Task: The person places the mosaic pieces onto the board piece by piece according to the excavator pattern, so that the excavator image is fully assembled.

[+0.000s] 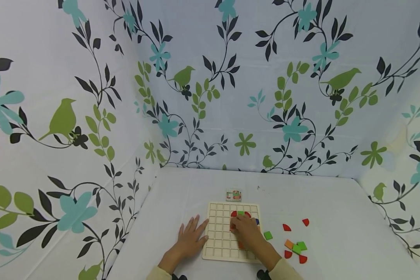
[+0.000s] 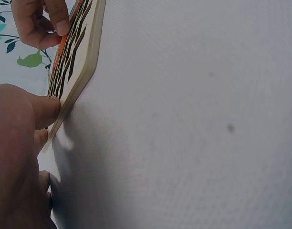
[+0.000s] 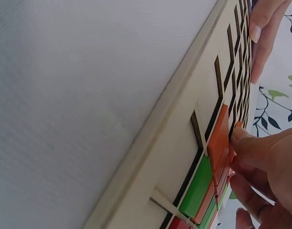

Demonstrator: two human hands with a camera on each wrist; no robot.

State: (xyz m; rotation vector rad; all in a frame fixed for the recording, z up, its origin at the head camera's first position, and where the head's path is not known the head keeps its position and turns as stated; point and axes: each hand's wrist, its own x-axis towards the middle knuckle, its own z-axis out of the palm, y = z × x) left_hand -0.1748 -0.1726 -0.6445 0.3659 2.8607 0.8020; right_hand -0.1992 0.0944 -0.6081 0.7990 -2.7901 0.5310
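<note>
A pale wooden grid board lies on the white table, with coloured tiles in some of its cells. My left hand rests flat at the board's left side, fingers spread, and its thumb touches the board's edge. Over the right half of the board, my right hand pinches a small orange tile low at the grid, partly hidden by the fingers. Near it, red, green and orange tiles sit in the cells, including a green tile and an orange tile. The right forearm covers some cells.
A small printed pattern card lies just behind the board. Right of the board are loose pieces: a green square, a red quarter-round, an orange square and several others. Patterned cloth walls surround the table.
</note>
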